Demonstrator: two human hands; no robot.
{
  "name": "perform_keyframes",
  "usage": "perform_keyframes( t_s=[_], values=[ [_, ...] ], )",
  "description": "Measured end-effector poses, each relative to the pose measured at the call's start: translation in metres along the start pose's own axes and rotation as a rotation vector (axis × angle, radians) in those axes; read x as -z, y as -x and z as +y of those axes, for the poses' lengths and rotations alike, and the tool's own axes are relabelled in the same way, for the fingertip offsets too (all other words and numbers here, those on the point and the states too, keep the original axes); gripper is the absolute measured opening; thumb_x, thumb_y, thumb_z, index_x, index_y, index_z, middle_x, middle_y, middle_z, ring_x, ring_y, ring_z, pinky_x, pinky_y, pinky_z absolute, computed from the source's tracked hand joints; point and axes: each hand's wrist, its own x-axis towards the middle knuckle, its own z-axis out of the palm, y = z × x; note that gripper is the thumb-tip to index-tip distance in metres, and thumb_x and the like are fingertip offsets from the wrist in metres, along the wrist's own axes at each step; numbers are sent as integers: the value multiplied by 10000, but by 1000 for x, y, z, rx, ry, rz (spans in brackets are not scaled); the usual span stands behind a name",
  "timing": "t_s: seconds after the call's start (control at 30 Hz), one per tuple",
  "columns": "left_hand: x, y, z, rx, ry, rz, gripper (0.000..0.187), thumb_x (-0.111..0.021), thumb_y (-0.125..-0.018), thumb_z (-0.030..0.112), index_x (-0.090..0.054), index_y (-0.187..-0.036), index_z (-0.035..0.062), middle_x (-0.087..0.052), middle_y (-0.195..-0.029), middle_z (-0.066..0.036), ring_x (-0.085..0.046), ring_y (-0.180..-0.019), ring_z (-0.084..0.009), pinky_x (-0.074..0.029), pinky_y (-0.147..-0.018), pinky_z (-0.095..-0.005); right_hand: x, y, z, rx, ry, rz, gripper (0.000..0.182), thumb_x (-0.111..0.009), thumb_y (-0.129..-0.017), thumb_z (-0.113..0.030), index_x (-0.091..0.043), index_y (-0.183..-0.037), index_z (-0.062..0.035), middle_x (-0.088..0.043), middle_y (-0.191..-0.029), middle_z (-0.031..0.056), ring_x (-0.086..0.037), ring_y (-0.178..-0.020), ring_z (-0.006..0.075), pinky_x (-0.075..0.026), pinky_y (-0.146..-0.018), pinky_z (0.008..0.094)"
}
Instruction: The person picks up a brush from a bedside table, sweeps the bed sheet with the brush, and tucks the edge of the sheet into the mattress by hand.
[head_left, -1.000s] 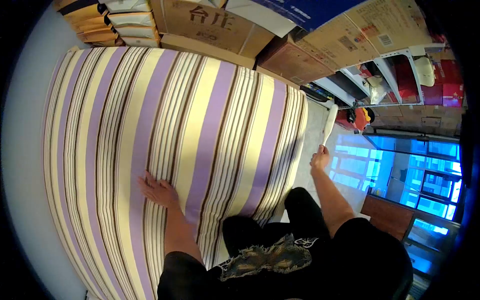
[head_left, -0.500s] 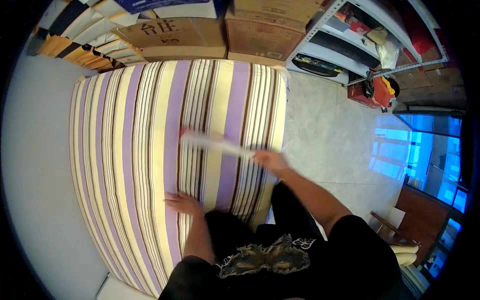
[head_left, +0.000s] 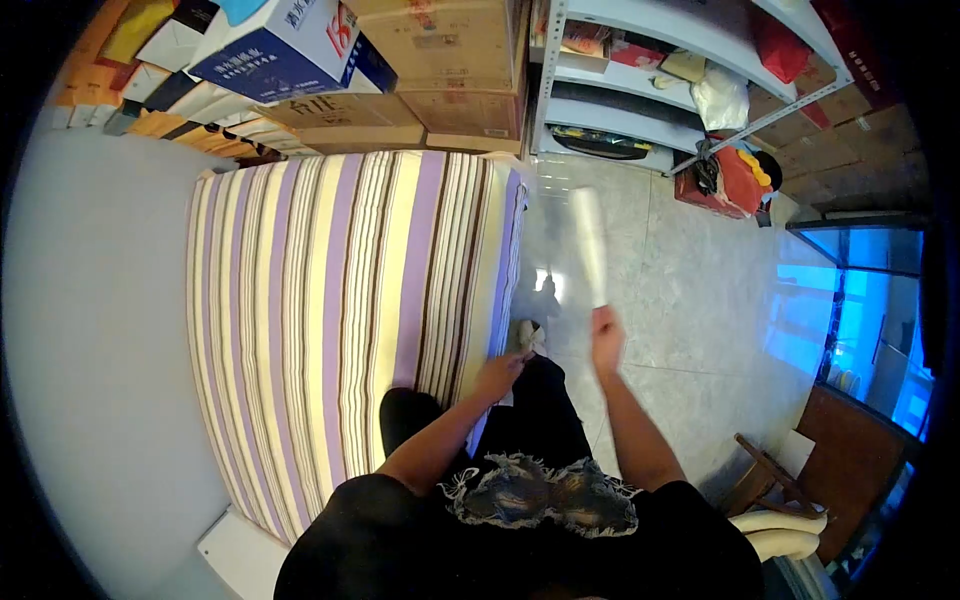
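My right hand [head_left: 607,340] is closed round the lower end of a long whitish object [head_left: 590,240], blurred by motion, which points up over the grey floor. What the object is cannot be made out. My left hand [head_left: 499,376] is near the right edge of the striped mattress [head_left: 340,300], beside my dark-clothed leg; its fingers point right and look pressed together, and what they hold, if anything, is too small to tell. A shoe [head_left: 532,337] shows just past its fingertips.
Cardboard boxes [head_left: 440,45] and a blue-white box [head_left: 285,50] stand behind the mattress. A white metal shelf [head_left: 625,88] and a red box [head_left: 715,190] are at the back right. A brown wooden piece [head_left: 775,470] lies lower right.
The whitish object has swung from over the mattress to over the floor with my right hand. My left hand has left the mattress top and moved right to its edge. The view has shifted right.
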Motion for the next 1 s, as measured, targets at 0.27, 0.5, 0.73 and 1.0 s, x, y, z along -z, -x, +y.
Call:
perform_keyframes(
  t_s=[0.27,0.5,0.73,1.0],
  values=[
    [55,165,16,116,-100,136,262,-552,-877,243,-629,-1015,34,-646,-913,-192,-610,-906,-362,-475,-789,-453,-80,122,-80,367,418,-1226,344,-524,-871,-414,-598,-1104,-172,-672,-904,115,-640,-839,343,-493,-753,456],
    [-22,267,-44,486,9,168,323,-583,-846,266,-640,-1086,56,-670,-906,-190,-642,-871,-335,-507,-776,-416,-57,42,-47,70,548,-678,300,-488,-898,-417,-646,-1044,-208,-676,-973,95,-641,-931,316,-493,-779,464],
    [-133,361,-65,516,271,403,310,-558,-878,258,-635,-1095,50,-664,-922,-205,-637,-865,-349,-501,-766,-423,37,-37,-10,-202,505,48,330,-485,-910,-322,-619,-970,-27,-654,-923,237,-627,-882,396,-485,-766,478],
    [-347,542,-58,821,387,494,255,-570,-851,252,-673,-1015,86,-672,-879,-197,-641,-848,-347,-505,-776,-438,-40,83,-42,470,264,-526,296,-590,-897,-286,-643,-1042,-33,-673,-852,147,-641,-750,234,-486,-682,350]
  ],
)
